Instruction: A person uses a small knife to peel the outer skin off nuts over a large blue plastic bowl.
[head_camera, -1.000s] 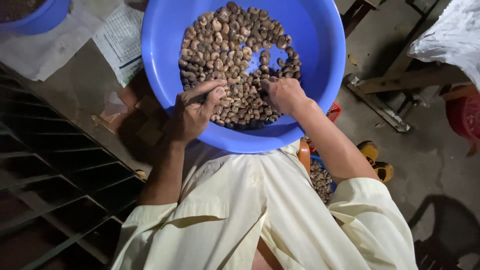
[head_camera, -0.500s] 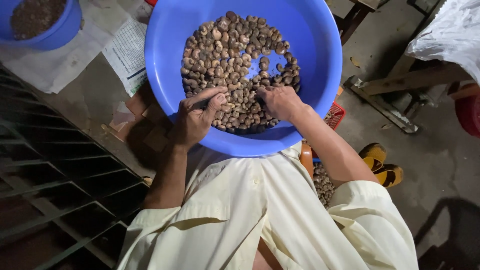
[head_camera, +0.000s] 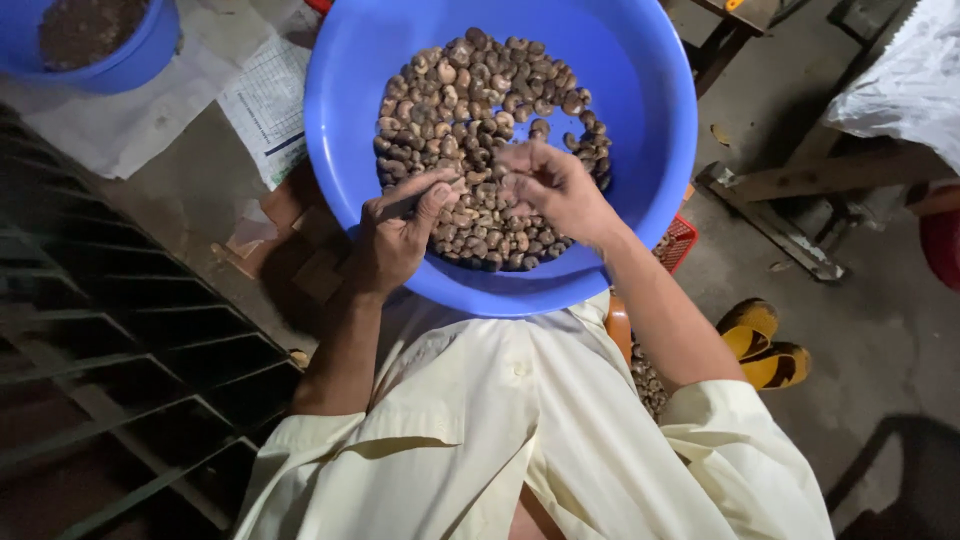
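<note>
Bare grey concrete floor (head_camera: 880, 330), dim and patchily lit, darker toward the lower right. Along the left, a dark metal rack (head_camera: 120, 380) of slanted bars; above it, sheets of paper (head_camera: 130, 120) spread flat, with a second blue tub (head_camera: 100, 45) of brown material at the top corner. To the right, rough wooden beams (head_camera: 800, 195), a white sack (head_camera: 905, 80), and yellow sandals (head_camera: 765, 345) side by side.

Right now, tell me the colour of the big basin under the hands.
The basin is bright blue, plain, seen best in the head view.
</note>
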